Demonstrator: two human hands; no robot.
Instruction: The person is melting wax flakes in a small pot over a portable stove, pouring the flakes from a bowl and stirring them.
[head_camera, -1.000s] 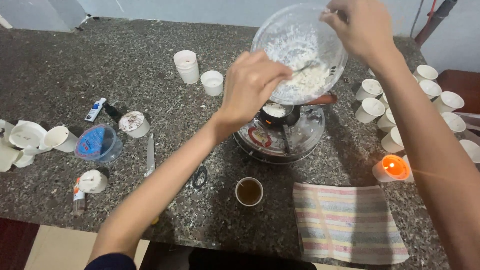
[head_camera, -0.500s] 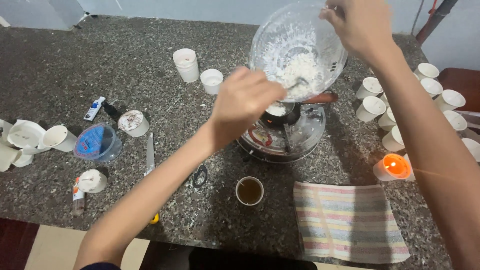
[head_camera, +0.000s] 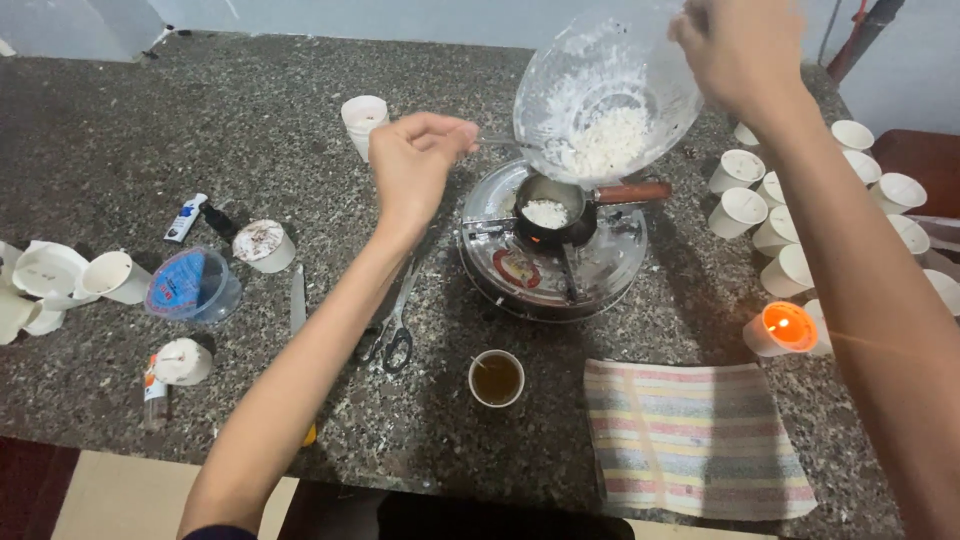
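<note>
pinching the far rim, the right hand (head_camera: 745, 50) is tipping a clear bowl (head_camera: 610, 95) of white wax flakes (head_camera: 612, 140) over a small dark pot (head_camera: 550, 212) with a wooden handle, sitting on a round burner (head_camera: 553, 270). the left hand (head_camera: 412, 160) is gripping a thin utensil (head_camera: 497, 142) reaching toward the bowl's lip. flakes could be spilling past the narrow pot onto the burner if the bowl is tilting too steeply. paper cups (head_camera: 738, 212) are crowding the right, near a lit candle (head_camera: 780, 328).

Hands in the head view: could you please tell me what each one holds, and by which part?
The right hand holds the clear bowl by its upper rim, tilted. The left hand pinches the handle end of a thin utensil.
</note>
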